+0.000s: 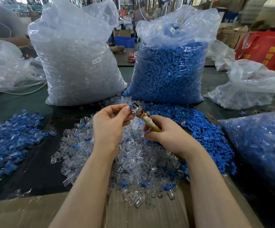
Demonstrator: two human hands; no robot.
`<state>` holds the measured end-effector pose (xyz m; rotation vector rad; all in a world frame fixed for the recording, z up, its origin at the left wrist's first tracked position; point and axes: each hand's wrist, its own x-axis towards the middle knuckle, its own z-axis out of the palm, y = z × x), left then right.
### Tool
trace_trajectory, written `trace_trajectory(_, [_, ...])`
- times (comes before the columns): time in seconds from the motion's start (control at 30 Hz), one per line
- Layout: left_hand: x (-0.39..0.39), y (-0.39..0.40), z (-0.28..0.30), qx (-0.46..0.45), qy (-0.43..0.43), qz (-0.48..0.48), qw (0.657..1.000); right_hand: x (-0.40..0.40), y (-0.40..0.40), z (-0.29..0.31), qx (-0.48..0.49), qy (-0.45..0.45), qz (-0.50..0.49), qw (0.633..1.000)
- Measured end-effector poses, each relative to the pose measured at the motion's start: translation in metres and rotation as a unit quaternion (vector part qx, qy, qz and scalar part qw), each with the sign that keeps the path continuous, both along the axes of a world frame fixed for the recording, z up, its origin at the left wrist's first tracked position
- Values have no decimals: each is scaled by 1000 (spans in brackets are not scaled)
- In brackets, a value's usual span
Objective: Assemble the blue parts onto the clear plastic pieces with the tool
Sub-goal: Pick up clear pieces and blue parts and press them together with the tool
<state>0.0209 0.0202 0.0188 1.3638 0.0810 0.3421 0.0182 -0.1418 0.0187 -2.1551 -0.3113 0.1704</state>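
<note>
Blue parts (191, 122) lie piled right, clear plastic pieces (133, 158) in the middle pile, w/ two big bags behind. Left hand (110, 122) pinches a small blue part (130, 106) at the tool (137, 109) tip. Right hand (163, 129) fingers curl round tool handle.

1. I had two hands up: my left hand (108, 122) and my right hand (164, 130).
2. I held one tool (144, 116).
3. Two big upright bags stood ahead: one of clear pieces (77, 63), one of blue parts (169, 69).
4. Loose pieces were too many to count.
</note>
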Motion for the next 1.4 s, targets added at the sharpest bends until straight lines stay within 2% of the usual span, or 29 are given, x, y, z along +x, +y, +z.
trace_trajectory(0.47, [0, 1, 0, -21, -2, -16, 1000, 1, 3, -2, 31, 6, 10, 999])
trace_trajectory(0.93, [0, -2, 0, -32, -3, 3, 999, 2, 10, -4, -35, -49, -13, 998])
trace_trajectory(1.13, [0, 0, 0, -46, 27, 4, 999, 2, 10, -4, -56, -52, -11, 997])
trace_trajectory(1.2, [1, 10, 2, -92, 54, 15, 994, 3, 10, -4, -64, -56, -28, 996])
trace_trajectory(1.27, [5, 28, 4, -194, 81, 47, 976, 4, 8, -5, -79, -56, -60, 994])
trace_trajectory(1.4, [7, 82, 4, -395, 88, 168, 899, 8, -3, -5, -113, -47, -111, 986])
